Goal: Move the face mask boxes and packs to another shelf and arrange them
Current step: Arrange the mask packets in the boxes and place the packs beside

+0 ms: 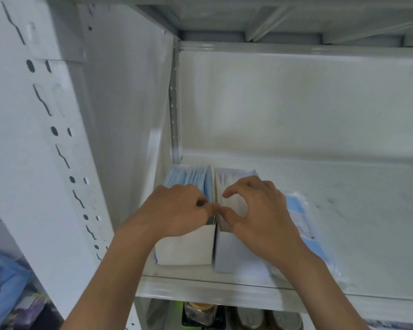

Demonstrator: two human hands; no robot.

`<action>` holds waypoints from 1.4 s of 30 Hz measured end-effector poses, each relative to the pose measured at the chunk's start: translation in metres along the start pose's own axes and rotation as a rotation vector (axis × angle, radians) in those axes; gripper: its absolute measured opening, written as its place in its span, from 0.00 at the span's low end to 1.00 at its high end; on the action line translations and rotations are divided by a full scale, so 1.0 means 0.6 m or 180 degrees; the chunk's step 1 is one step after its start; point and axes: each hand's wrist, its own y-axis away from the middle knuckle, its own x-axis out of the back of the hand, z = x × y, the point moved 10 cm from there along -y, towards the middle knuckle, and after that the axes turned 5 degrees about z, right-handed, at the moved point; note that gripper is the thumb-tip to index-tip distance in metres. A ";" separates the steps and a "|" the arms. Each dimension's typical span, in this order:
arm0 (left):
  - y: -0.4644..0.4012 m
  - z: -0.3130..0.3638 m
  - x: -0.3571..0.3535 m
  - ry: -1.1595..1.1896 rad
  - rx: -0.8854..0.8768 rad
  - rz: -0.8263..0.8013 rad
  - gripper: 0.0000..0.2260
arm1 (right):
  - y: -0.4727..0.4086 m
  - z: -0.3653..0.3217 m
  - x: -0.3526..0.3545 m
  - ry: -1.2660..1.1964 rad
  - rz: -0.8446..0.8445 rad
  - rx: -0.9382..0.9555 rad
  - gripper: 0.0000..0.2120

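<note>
White metal shelf [343, 210] already carries two open mask boxes [186, 248] at its left end and a pack [303, 225] just right of them. Both hands [177, 210] [260, 210] pinch the boxes' meeting rims, squaring them; more items may remain.

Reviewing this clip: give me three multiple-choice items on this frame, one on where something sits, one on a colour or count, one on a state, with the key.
1. Where does the flat blue plastic mask pack lie?
A. right of the two boxes
B. on top of them
C. on the shelf below

2. How many open-topped white cardboard boxes stand on the white metal shelf?
A. one
B. two
C. four

3. What are the hands doing?
A. hanging clear of the shelf
B. lifting the pack
C. meeting over the boxes' adjoining walls

Key: 1 A, it lies flat beside the right box. 2 B, left box and right box stand side by side. 3 C, left hand and right hand have fingertips there.
</note>
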 end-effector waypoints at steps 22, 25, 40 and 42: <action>0.007 0.000 0.042 0.0363 0.0238 0.0571 0.10 | 0.004 -0.015 -0.024 0.0219 -0.0364 0.0188 0.11; 0.022 0.022 0.020 -0.0107 -0.0180 0.0276 0.08 | 0.004 -0.020 -0.017 0.0118 -0.0288 0.0236 0.12; 0.052 -0.076 -0.015 0.0817 0.0726 0.0450 0.31 | 0.046 0.096 -0.001 -0.1459 -0.0007 -0.1297 0.20; 0.047 -0.076 -0.020 0.1075 0.0594 0.0298 0.37 | 0.056 0.100 -0.014 -0.1723 -0.0046 -0.1570 0.23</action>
